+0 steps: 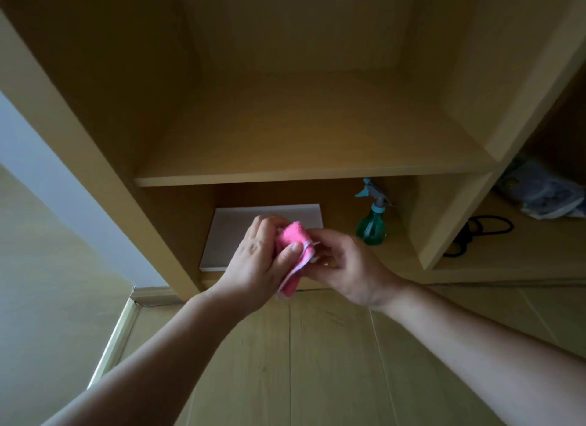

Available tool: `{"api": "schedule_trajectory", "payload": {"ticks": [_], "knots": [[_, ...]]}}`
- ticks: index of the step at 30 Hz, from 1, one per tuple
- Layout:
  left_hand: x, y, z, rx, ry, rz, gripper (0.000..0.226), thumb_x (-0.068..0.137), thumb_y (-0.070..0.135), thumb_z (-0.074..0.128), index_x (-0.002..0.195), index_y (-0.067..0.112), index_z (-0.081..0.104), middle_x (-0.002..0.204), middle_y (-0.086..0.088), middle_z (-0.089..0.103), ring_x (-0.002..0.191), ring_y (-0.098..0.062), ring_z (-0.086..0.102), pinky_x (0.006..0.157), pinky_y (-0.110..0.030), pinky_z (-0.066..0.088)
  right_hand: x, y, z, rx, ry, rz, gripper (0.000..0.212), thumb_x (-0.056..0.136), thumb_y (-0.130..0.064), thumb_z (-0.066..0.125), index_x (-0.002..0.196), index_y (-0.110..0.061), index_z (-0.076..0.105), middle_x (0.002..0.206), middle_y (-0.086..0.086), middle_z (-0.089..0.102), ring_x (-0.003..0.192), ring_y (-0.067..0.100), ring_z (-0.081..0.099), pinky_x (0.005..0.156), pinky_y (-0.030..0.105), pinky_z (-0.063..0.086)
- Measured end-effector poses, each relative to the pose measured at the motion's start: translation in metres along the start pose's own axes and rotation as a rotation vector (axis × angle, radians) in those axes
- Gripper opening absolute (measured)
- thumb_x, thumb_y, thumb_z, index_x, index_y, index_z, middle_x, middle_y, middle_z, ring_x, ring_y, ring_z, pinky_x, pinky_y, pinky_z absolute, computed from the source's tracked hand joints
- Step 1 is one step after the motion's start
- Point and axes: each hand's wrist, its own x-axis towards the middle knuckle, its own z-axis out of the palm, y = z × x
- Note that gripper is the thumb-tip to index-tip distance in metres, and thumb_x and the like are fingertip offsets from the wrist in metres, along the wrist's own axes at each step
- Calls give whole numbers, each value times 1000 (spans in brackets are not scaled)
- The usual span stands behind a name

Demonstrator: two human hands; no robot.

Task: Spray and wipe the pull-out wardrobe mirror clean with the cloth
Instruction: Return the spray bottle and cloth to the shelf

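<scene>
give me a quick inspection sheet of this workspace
surface: wooden wardrobe shelf
job's things: pink cloth between both hands; green spray bottle upright in the lower compartment; mirror not seen
clutter: flat white box behind the hands; patterned bag in the right compartment
hands: left hand and right hand both grip the cloth
cables: black cord looped in the right compartment
surroundings: wooden floor, pale wall at left

White flat box (228,238), black cable (468,235) (looped), crumpled printed bag (539,194) beside it
</scene>
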Motion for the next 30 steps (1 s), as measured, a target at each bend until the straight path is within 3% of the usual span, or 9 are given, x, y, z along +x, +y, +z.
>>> {"api": "schedule_trajectory", "payload": {"ticks": [4, 7, 11, 13, 18, 20, 22, 28, 30], "knots": [[-4, 2, -9, -45, -4, -109, 54, 72, 71, 44, 102, 26, 44, 91, 10, 53, 78, -5, 50, 69, -21, 38, 2, 2, 5, -57, 119, -6, 23, 87, -14, 69, 109, -10, 63, 93, 3, 72, 82, 19, 71, 75, 38, 58], [-7, 4, -11, -116, -80, -127, 57, 69, 68, 55, 106, 26, 46, 94, 8, 61, 82, -5, 60, 68, -22, 49, 2, 1, 7, 28, 126, 27, 27, 87, -11, 69, 112, -8, 63, 96, 9, 73, 82, 24, 72, 75, 40, 59], [-6, 4, -14, -74, 9, -138, 15, 88, 22, 56, 102, 25, 53, 89, 9, 62, 77, 7, 60, 64, -11, 49, 3, 4, 6, 29, 126, 39, 25, 90, -2, 62, 112, -14, 65, 93, 11, 72, 76, 29, 70, 72, 40, 60], [-5, 3, -18, -58, 61, -161, 20, 91, 8, 47, 98, 25, 56, 81, 13, 60, 69, 7, 57, 55, -7, 44, 5, 7, 1, -8, 206, 73, 29, 91, 0, 57, 108, -21, 65, 91, 11, 71, 78, 28, 68, 69, 36, 59], [-5, -2, -20, -93, 82, -235, 25, 94, 11, 45, 81, 30, 54, 75, 11, 58, 65, -1, 55, 51, -11, 41, 10, 14, -5, 75, 292, 227, 27, 94, -3, 51, 107, -24, 62, 101, 4, 66, 95, 17, 66, 81, 30, 57], [-3, -4, -20, -134, 93, -255, 22, 96, 16, 44, 80, 28, 54, 75, 9, 58, 66, -6, 55, 54, -19, 43, 9, 11, -5, 183, 244, 244, 19, 88, -15, 61, 106, -22, 63, 100, 5, 65, 92, 15, 66, 81, 29, 56], [-2, -5, -22, -166, 97, -274, 20, 98, 23, 44, 82, 22, 56, 75, 6, 59, 67, -12, 56, 55, -25, 45, 9, 12, -5, 226, 194, 245, 34, 74, -24, 70, 108, -20, 64, 103, 7, 64, 97, 17, 65, 84, 30, 55], [3, -17, -27, -117, 37, -365, 27, 98, 26, 45, 80, 14, 61, 75, -5, 62, 66, -24, 58, 56, -38, 50, 17, 22, -10, 479, 313, 330, 26, 90, 7, 51, 105, -6, 66, 95, 13, 65, 88, 23, 62, 70, 25, 54], [2, -20, -28, -143, 13, -416, 28, 97, 27, 47, 75, 17, 59, 69, -1, 58, 61, -19, 54, 55, -35, 47, 15, 25, -14, 503, 190, 322, 22, 88, 6, 53, 105, 0, 67, 96, 17, 67, 93, 27, 63, 79, 28, 55]]}}
